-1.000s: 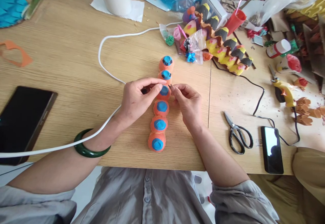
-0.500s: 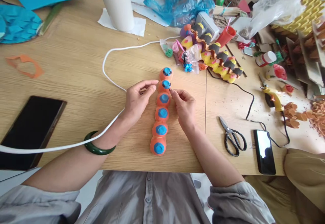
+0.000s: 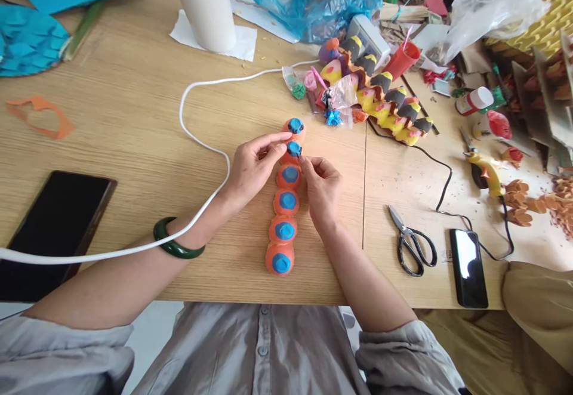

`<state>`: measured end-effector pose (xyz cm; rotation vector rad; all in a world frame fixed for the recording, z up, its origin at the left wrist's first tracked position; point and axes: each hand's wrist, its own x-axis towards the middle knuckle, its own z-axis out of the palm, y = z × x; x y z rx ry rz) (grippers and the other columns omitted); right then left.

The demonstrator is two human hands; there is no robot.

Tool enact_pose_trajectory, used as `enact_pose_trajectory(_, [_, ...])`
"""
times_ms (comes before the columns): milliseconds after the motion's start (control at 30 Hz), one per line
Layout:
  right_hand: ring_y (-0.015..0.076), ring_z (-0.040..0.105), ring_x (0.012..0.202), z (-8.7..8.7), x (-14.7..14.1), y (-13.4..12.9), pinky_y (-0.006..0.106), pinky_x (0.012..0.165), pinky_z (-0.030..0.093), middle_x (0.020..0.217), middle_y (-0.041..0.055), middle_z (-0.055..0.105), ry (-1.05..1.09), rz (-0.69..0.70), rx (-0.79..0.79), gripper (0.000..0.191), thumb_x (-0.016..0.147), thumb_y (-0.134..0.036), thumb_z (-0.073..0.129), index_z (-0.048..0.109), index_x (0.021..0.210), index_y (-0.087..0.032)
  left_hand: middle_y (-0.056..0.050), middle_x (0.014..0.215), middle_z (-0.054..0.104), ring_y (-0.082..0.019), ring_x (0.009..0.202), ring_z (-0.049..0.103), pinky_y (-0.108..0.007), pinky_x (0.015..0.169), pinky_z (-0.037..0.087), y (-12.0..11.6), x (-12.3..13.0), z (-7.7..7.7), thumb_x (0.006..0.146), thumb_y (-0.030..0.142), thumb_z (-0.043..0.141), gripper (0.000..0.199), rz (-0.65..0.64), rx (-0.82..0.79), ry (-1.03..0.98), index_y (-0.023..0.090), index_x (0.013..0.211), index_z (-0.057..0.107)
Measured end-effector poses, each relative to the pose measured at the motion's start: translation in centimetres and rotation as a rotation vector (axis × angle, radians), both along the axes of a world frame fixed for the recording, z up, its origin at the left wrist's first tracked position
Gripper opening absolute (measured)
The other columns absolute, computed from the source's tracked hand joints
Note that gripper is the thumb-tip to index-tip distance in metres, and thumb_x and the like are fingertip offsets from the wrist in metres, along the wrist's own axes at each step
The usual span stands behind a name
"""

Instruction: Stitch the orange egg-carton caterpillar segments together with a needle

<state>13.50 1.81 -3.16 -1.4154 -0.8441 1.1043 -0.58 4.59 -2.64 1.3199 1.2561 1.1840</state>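
An orange row of bumps, like a strip cut from an egg carton, lies lengthwise on the table in front of me. A blue disc tops each bump, and the two farthest discs carry dark bits around their edges. My left hand reaches in from the left, index finger and thumb apart, fingertips at the second bump from the far end. On the other side, my right hand pinches a small dark strip against that same bump's blue disc. The strip is mostly hidden by the fingertips.
Scissors and a phone lie at right, a larger dark phone at left. A white cable crosses over my left forearm. Behind are a painted carton piece, a white cylinder and a glue gun.
My left hand has moved slightly right and farther away, its fingertips now over the second bump. The dark strip in my right fingers has come against the blue disc.
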Motion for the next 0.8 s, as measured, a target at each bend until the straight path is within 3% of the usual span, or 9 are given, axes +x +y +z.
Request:
enact_pose_trajectory(200, [0.0136,0.060,0.070,0.03,-0.24,-0.03,0.029,0.066,0.051,0.074,-0.0003,0.071,-0.043,0.026,0.004,0.027,0.082,-0.046,0.076,0.071,0.075,-0.020,0.006,0.057,0.039,-0.010,0.055,0.036,-0.026,0.055,0.037,0.50,-0.16,-0.29,0.087,0.026,0.069,0.034,-0.053,0.005,-0.002,0.023,0.118,0.083])
enact_pose_trajectory(800, [0.0128,0.059,0.070,0.07,-0.14,0.04,0.028,0.067,0.049,0.074,-0.0015,0.070,-0.085,0.040,-0.007,0.026,0.086,-0.044,0.074,0.069,0.076,-0.020,0.004,0.063,0.056,-0.012,0.061,0.049,-0.026,0.061,0.041,0.49,-0.41,-0.13,0.087,0.032,0.070,0.040,-0.133,0.022,0.123,0.019,0.124,0.080])
